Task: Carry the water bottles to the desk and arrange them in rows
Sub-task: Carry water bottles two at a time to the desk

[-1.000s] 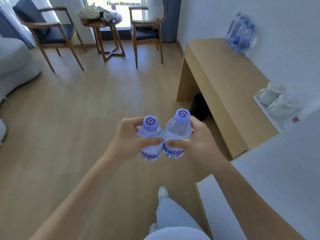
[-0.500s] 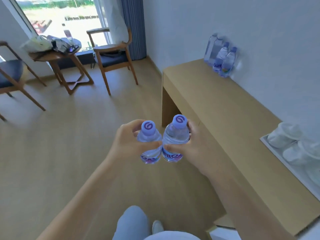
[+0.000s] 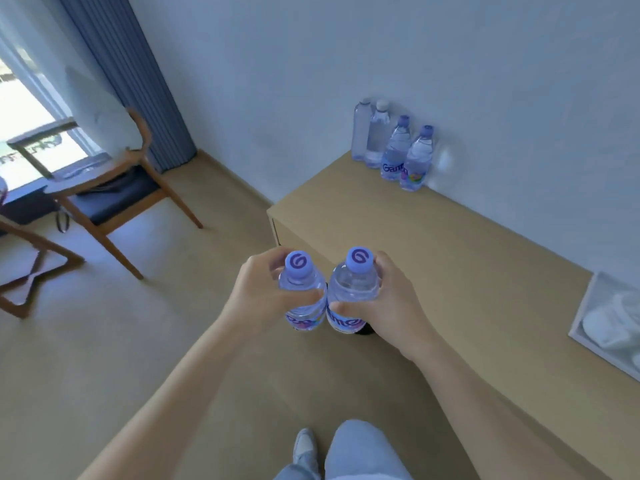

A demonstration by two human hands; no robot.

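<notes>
**Two bottles held over the near end of the desk**

The wooden floor (image 3: 104, 341) takes up the left and near part of the view and lies open between the person and the chair. The pale wall (image 3: 415, 64) runs behind the desk (image 3: 467, 289), a long light-wood top that reaches from the far centre toward the near right, where the frame cuts it off. Its left edge and front edge drop straight to the floor. A blue curtain (image 3: 131, 81) hangs in the far left corner beside a bright window (image 3: 31, 126), blown out and hard to read. A wooden chair (image 3: 114, 188) with a dark seat stands near the curtain, blurred; part of a small wooden table (image 3: 31, 268) is cut off at the left edge.

On the right, a white tray (image 3: 588, 317) sits on the desk, cut by the frame; the white things in it are too blurred to name. Four bottles in a row (image 3: 394, 147) stand against the wall at the desk's far end, touching or nearly so.

The left hand (image 3: 263, 296) curls round the left bottle (image 3: 301, 289), thumb across its front. The right hand (image 3: 388, 303) grips the right bottle (image 3: 349, 292) the same way. Both stand upright, sides touching, held above the floor just off the desk's near left corner. Their lower ends partly hide a dark object on the floor. A trouser leg (image 3: 356, 452) and shoe (image 3: 304, 445) show at the bottom edge.
</notes>
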